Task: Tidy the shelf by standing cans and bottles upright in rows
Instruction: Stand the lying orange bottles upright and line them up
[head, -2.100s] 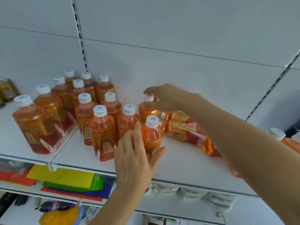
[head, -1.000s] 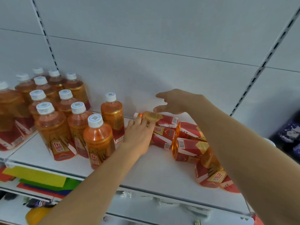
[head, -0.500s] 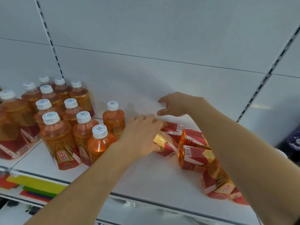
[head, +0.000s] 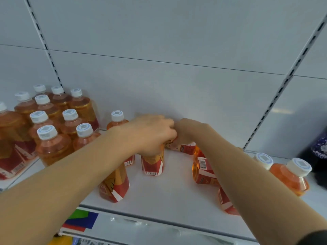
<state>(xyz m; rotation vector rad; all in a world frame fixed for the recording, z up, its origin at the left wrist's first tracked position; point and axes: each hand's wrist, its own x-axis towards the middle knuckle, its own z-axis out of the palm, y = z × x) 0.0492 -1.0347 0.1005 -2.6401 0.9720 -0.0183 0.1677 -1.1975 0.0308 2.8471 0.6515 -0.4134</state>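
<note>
- My left hand [head: 150, 133] curls over the top of an upright bottle [head: 152, 162] and grips it near the middle of the white shelf [head: 159, 195].
- My right hand [head: 185, 131] reaches just behind it, fingers curled on a lying bottle [head: 184, 148] by the back wall.
- More toppled bottles [head: 201, 171] lie to the right, partly under my right forearm.
- Standing rows of bottles [head: 53, 121] fill the left side; one [head: 114, 183] stands near the front edge under my left forearm.
- Two capped bottles [head: 290, 175] lean at the far right.
</note>
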